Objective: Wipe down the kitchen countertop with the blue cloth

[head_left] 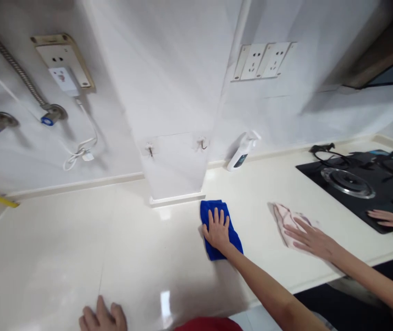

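My right hand (218, 232) lies flat with spread fingers on a folded blue cloth (232, 239), pressing it onto the pale countertop (141, 248) just in front of the wall pillar. At the bottom edge of the head view, my left hand (103, 317) rests on the counter, its fingers apart and slightly bent. Nothing shows in it, and its lower part is cut off by the frame.
To the right, another person's hand (311, 239) lies on a pinkish cloth (286, 216); their other hand (391, 220) touches the black gas stove (341, 181). A white spray bottle (242, 151) leans at the wall. Two hooks (150, 149) stick to the pillar. A charger cable (79, 154) hangs at left.
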The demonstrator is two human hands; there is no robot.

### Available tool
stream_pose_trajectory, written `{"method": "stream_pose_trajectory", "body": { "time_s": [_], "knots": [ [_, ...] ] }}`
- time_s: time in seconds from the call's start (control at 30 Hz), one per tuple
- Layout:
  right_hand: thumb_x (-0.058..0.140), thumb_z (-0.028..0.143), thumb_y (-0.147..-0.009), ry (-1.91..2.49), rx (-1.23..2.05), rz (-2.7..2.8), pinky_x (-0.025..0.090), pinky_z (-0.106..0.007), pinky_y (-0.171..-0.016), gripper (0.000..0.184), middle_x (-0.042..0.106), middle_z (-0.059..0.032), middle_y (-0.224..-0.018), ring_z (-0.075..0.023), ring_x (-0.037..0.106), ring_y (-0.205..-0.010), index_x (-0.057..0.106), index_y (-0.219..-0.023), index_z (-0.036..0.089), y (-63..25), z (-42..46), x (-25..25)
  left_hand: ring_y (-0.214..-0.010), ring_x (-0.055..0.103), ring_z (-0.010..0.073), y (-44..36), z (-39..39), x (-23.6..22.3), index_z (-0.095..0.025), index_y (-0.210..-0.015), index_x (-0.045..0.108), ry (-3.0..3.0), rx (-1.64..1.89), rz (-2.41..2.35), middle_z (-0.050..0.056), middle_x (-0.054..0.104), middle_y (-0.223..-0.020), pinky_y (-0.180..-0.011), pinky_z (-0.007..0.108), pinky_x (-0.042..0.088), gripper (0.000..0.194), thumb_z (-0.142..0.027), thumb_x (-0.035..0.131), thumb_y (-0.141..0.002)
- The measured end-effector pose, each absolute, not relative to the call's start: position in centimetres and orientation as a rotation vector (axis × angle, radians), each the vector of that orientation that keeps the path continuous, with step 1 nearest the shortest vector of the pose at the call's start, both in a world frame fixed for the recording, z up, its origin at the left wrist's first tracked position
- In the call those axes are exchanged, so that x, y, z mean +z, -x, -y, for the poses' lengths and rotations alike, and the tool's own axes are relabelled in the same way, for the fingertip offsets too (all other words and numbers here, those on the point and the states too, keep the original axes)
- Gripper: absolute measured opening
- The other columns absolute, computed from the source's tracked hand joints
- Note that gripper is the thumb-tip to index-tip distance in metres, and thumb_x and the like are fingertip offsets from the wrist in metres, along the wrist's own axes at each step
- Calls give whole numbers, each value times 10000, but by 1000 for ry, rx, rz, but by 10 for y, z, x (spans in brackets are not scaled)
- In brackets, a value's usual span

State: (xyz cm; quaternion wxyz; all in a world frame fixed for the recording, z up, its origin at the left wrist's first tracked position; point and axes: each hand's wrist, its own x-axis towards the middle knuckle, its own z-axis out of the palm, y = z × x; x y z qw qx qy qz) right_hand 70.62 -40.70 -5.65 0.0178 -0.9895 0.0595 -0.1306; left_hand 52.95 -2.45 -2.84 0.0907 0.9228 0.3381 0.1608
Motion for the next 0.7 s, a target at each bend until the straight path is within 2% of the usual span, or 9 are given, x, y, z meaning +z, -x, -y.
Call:
{"method": "stream_pose_trajectory", "body": {
  "time_s": [0.23, 0.4, 0.57, 0.7],
  "knots": [
    [471, 475, -891, 2979, -305, 209, 159, -686, -1183, 778, 237, -201, -1636, -450, 124, -1519, 306, -1558, 111, -659, 332, -51, -1493, 298, 373, -526, 35, -21, -110, -1416, 515, -2715, 531, -1016, 261, 361, -1578, -1188, 616, 263, 568, -389, 375, -942],
    [481, 485, -890, 2910, -245, 479, 165, -655, -1206, 790, 228, -136, -1652, -420, 125, -1528, 258, -1581, 173, -648, 299, -46, -1489, 305, 378, -525, 35, -20, -88, -1393, 541, -2711, 543, -1023, 265, 371, -1571, -1193, 610, 260, 567, -389, 361, -947],
    [468, 424, -914, 2848, -224, 642, 216, -558, -1225, 696, 213, -71, -1666, -336, 169, -1536, 304, -1566, 244, -648, 330, -44, -1486, 310, 384, -524, 33, -22, -85, -1398, 534, -2703, 546, -1002, 267, 369, -1573, -1186, 618, 269, 574, -381, 369, -935],
    [447, 364, -916, 2917, -301, 522, 262, -541, -1203, 642, 288, -78, -1642, -320, 219, -1523, 363, -1541, 243, -658, 387, -49, -1479, 321, 387, -522, 31, -28, -110, -1408, 527, -2705, 591, -980, 253, 370, -1577, -1173, 627, 284, 569, -367, 405, -915]
  ]
}}
